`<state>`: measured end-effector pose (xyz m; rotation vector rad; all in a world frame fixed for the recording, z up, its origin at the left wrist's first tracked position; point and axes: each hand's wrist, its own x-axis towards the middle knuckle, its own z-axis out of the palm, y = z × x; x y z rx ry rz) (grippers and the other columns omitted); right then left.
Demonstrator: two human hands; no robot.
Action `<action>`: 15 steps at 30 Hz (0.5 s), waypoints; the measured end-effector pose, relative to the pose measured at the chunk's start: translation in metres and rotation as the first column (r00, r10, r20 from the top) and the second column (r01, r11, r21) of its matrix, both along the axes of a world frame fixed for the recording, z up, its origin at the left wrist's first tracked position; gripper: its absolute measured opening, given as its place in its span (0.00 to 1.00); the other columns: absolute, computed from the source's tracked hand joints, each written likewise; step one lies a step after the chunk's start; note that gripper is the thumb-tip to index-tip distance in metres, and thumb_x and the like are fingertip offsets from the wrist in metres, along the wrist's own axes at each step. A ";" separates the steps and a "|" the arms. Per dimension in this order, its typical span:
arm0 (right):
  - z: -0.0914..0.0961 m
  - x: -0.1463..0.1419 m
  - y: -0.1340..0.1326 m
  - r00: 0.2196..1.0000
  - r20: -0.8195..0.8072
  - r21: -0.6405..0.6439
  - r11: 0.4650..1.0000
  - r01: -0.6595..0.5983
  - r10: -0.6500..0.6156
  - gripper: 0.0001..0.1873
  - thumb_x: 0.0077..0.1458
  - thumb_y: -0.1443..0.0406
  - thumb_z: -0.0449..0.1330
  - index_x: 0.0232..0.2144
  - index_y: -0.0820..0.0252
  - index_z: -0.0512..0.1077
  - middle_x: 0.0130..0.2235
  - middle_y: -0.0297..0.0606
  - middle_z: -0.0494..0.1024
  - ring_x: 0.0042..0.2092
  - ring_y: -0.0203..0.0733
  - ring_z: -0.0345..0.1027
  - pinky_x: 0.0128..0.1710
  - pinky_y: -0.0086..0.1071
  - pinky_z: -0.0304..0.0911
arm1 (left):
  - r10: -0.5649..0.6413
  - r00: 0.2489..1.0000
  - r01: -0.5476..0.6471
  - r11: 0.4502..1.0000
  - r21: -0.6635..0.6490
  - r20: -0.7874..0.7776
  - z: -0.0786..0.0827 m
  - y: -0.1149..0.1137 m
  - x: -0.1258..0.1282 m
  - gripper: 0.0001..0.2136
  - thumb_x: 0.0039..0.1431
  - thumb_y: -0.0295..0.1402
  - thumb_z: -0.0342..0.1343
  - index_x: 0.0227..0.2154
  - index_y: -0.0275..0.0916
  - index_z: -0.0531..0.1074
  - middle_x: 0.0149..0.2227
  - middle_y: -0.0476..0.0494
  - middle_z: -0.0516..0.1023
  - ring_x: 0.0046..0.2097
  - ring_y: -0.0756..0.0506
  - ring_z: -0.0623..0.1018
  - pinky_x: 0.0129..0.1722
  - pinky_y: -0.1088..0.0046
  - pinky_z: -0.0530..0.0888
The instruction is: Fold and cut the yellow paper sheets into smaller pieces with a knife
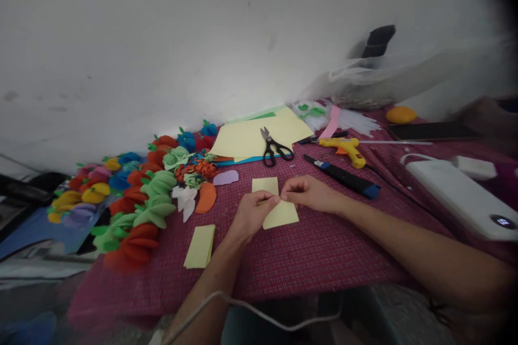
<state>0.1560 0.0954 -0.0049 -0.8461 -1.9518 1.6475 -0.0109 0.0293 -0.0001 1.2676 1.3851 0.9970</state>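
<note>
A pale yellow paper strip (279,214) lies on the maroon checked tablecloth (307,259) in front of me. My left hand (253,214) and my right hand (309,193) meet over its middle, both with fingers pinched on the paper's edge. The strip's far end (265,184) pokes out beyond my fingers. A second folded yellow paper piece (200,246) lies to the left of my left forearm.
Black scissors (275,149) rest on yellow sheets (251,137). A yellow glue gun (343,148), a utility knife (343,177), a white power bank (457,194) and a phone (431,130) lie right. Colourful paper fruit shapes (133,194) crowd the left. A white cable (259,310) hangs near.
</note>
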 end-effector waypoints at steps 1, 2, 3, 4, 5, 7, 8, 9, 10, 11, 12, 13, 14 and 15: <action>0.001 0.000 0.000 1.000 0.015 -0.001 1.000 -0.007 0.007 0.14 0.46 0.56 0.58 0.24 0.63 0.68 0.20 0.29 0.65 0.22 0.29 0.55 0.22 0.26 0.50 | -0.020 1.000 0.020 1.000 0.013 0.006 0.000 0.000 0.000 0.12 0.47 0.40 0.56 0.24 0.34 0.73 0.20 0.51 0.70 0.22 0.53 0.65 0.22 0.79 0.59; 0.002 0.001 -0.001 0.999 0.028 0.005 1.000 -0.019 0.019 0.15 0.46 0.55 0.58 0.24 0.63 0.68 0.20 0.29 0.64 0.22 0.29 0.54 0.21 0.26 0.50 | -0.042 0.999 0.042 0.999 0.025 0.010 0.000 0.000 0.001 0.12 0.48 0.40 0.56 0.23 0.34 0.73 0.20 0.51 0.69 0.22 0.53 0.65 0.22 0.79 0.59; 0.003 0.001 0.000 0.999 0.039 0.013 0.999 -0.036 0.035 0.15 0.46 0.55 0.58 0.24 0.63 0.68 0.20 0.29 0.64 0.22 0.29 0.54 0.21 0.26 0.49 | -0.060 0.998 0.060 0.998 0.034 0.006 0.000 0.000 0.001 0.12 0.48 0.40 0.55 0.23 0.35 0.73 0.20 0.52 0.68 0.22 0.53 0.64 0.22 0.79 0.59; 0.002 0.002 0.000 0.998 0.045 0.023 0.998 -0.054 0.053 0.15 0.46 0.55 0.58 0.24 0.63 0.68 0.20 0.29 0.64 0.22 0.30 0.55 0.22 0.26 0.50 | -0.072 0.997 0.072 0.997 0.039 -0.003 0.001 -0.001 0.002 0.11 0.48 0.39 0.55 0.22 0.35 0.72 0.19 0.52 0.67 0.22 0.53 0.64 0.22 0.79 0.59; 0.002 0.002 0.001 0.996 0.047 0.032 0.997 -0.071 0.070 0.15 0.46 0.55 0.58 0.24 0.63 0.68 0.21 0.29 0.65 0.23 0.30 0.55 0.22 0.26 0.51 | -0.075 0.997 0.076 0.996 0.036 -0.019 0.002 -0.001 0.002 0.11 0.48 0.39 0.55 0.21 0.35 0.72 0.19 0.52 0.66 0.22 0.53 0.63 0.22 0.79 0.58; 0.001 0.004 0.003 0.995 0.043 0.040 0.995 -0.090 0.089 0.15 0.47 0.55 0.58 0.25 0.63 0.68 0.22 0.30 0.66 0.24 0.30 0.57 0.23 0.27 0.52 | -0.063 0.995 0.065 0.997 0.029 -0.073 0.004 -0.003 0.000 0.11 0.48 0.38 0.54 0.20 0.35 0.72 0.18 0.53 0.65 0.21 0.53 0.62 0.21 0.79 0.58; 0.001 0.004 0.004 0.995 0.041 0.039 0.995 -0.093 0.091 0.15 0.47 0.55 0.58 0.24 0.63 0.68 0.22 0.31 0.66 0.24 0.30 0.57 0.24 0.27 0.53 | -0.054 0.993 0.057 0.998 0.034 -0.107 0.006 -0.004 -0.002 0.11 0.48 0.39 0.53 0.20 0.35 0.72 0.18 0.53 0.65 0.21 0.53 0.62 0.21 0.78 0.57; 0.001 0.005 0.005 0.995 0.040 0.035 0.995 -0.092 0.090 0.15 0.47 0.55 0.58 0.24 0.63 0.68 0.22 0.30 0.66 0.24 0.30 0.57 0.24 0.27 0.53 | -0.045 0.989 0.052 0.998 0.045 -0.143 0.008 -0.006 -0.004 0.12 0.49 0.39 0.53 0.20 0.35 0.72 0.18 0.53 0.65 0.21 0.53 0.61 0.21 0.78 0.57; 0.002 0.005 0.005 0.995 0.039 0.032 0.995 -0.091 0.089 0.16 0.47 0.54 0.58 0.24 0.63 0.68 0.21 0.30 0.66 0.23 0.30 0.57 0.24 0.27 0.53 | -0.039 0.983 0.051 0.997 0.059 -0.182 0.011 -0.008 -0.007 0.12 0.49 0.39 0.52 0.20 0.36 0.72 0.18 0.53 0.65 0.21 0.53 0.62 0.21 0.78 0.57; 0.002 0.005 0.005 0.995 0.036 0.030 0.996 -0.090 0.089 0.16 0.46 0.54 0.58 0.24 0.63 0.68 0.21 0.30 0.66 0.23 0.30 0.56 0.23 0.27 0.52 | -0.035 0.974 0.053 0.996 0.075 -0.222 0.013 -0.011 -0.011 0.12 0.49 0.39 0.52 0.20 0.36 0.72 0.18 0.53 0.65 0.22 0.53 0.62 0.22 0.78 0.57; 0.003 0.004 0.004 0.995 0.031 0.026 0.996 -0.091 0.090 0.16 0.45 0.54 0.59 0.24 0.63 0.68 0.20 0.29 0.65 0.22 0.30 0.56 0.23 0.27 0.52 | -0.030 0.965 0.055 0.995 0.089 -0.262 0.016 -0.014 -0.014 0.12 0.50 0.39 0.52 0.20 0.36 0.72 0.18 0.52 0.65 0.22 0.52 0.62 0.22 0.78 0.57; 0.004 0.004 0.003 0.995 0.027 0.020 0.995 -0.097 0.096 0.17 0.45 0.53 0.59 0.23 0.63 0.68 0.20 0.29 0.65 0.22 0.30 0.56 0.23 0.27 0.52 | -0.023 0.954 0.054 0.994 0.097 -0.297 0.019 -0.017 -0.018 0.12 0.49 0.39 0.52 0.19 0.36 0.72 0.17 0.52 0.65 0.22 0.52 0.62 0.22 0.78 0.57; 0.005 0.004 0.003 0.994 0.024 0.012 0.994 -0.106 0.106 0.17 0.45 0.53 0.59 0.23 0.63 0.68 0.19 0.29 0.65 0.22 0.30 0.56 0.22 0.27 0.52 | -0.021 0.945 0.055 0.994 0.097 -0.327 0.021 -0.021 -0.021 0.12 0.49 0.39 0.53 0.18 0.36 0.72 0.17 0.52 0.65 0.22 0.52 0.62 0.22 0.78 0.57; 0.005 0.003 0.002 0.993 0.023 0.004 0.993 -0.117 0.117 0.17 0.45 0.53 0.59 0.23 0.63 0.68 0.19 0.29 0.66 0.22 0.30 0.56 0.22 0.27 0.52 | -0.016 0.939 0.052 0.994 0.095 -0.344 0.023 -0.025 -0.024 0.13 0.49 0.39 0.53 0.18 0.36 0.72 0.17 0.52 0.66 0.22 0.52 0.63 0.22 0.78 0.57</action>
